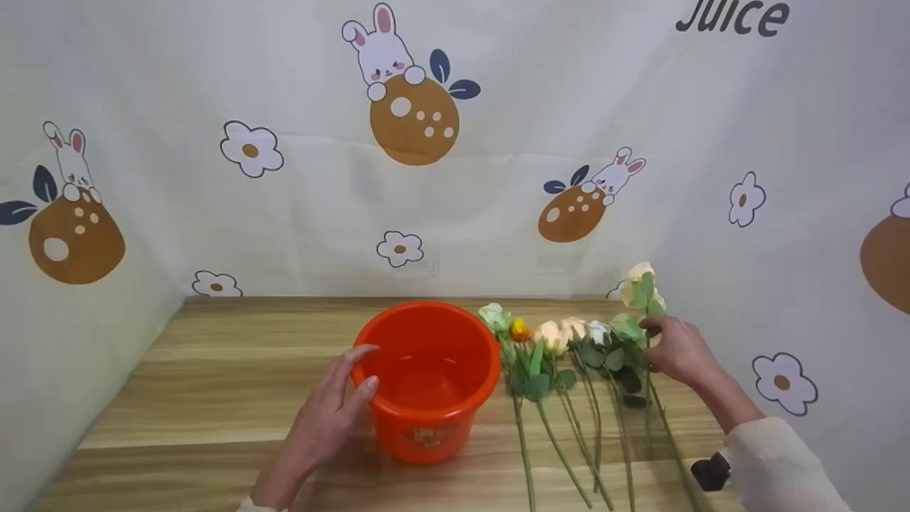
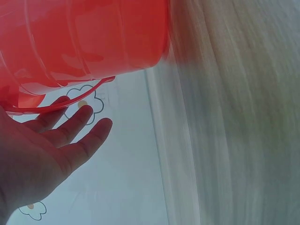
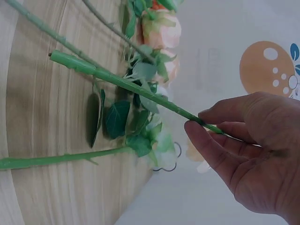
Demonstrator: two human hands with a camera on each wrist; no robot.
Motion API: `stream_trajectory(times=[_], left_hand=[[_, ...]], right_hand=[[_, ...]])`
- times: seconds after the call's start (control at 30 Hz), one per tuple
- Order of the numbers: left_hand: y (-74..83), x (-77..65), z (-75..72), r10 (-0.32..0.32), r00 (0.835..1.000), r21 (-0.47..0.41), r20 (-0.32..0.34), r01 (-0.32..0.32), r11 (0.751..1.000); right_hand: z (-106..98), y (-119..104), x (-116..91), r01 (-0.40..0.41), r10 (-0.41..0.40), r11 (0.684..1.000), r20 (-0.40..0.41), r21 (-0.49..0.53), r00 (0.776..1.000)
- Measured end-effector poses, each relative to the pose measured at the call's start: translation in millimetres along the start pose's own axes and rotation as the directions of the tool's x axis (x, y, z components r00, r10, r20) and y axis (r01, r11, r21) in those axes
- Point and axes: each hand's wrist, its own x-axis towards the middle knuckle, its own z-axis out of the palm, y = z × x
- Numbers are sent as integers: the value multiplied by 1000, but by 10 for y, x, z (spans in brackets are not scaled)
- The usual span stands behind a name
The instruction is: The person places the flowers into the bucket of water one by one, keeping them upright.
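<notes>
A red plastic bucket (image 1: pixel 426 427) stands upright on the wooden table, its mouth facing up. My left hand (image 1: pixel 327 416) is at the bucket's left rim, thumb and forefinger apart. In the left wrist view its fingers (image 2: pixel 77 138) extend loosely beside the bucket's red handle (image 2: pixel 56 107). Over on the right, my right hand (image 1: pixel 679 348) pinches the stem of a cream artificial rose (image 1: pixel 640 284), holding it upright above the other flowers. The right wrist view shows that green stem (image 3: pixel 126 84) between thumb and fingertips, its cut end raised over the table; the bloom is out of that view.
Several artificial flowers lie in a row right of the bucket, stems toward me: a pale green one (image 1: pixel 494 316), an orange-yellow one (image 1: pixel 519 329), a peach one (image 1: pixel 551 336) and a white one (image 1: pixel 597 332). A printed curtain (image 1: pixel 313 206) hangs behind the table (image 1: pixel 234 398).
</notes>
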Motion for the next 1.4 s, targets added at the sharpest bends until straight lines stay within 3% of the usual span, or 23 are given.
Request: stream_trajectory(times=[0.53, 0.67, 1.1, 1.27, 1.4], left_hand=[[14, 19, 4, -14, 1000, -33, 4, 14, 999], [26, 27, 14, -45, 999, -42, 14, 46, 998], [2, 28, 45, -49, 999, -100, 14, 50, 994], [3, 9, 53, -75, 997, -145, 26, 78, 986], [19, -11, 50, -109, 993, -176, 32, 113, 978]], right_hand=[[50, -263, 24, 94, -95, 995, -52, -35, 994], [74, -350, 19, 107, -108, 994, -66, -23, 992], [80, -740, 0, 40, -40, 993, 2, 112, 999], [87, -872, -15, 52, -51, 997, -15, 60, 999], [100, -978, -18, 55, -51, 991, -40, 123, 998]])
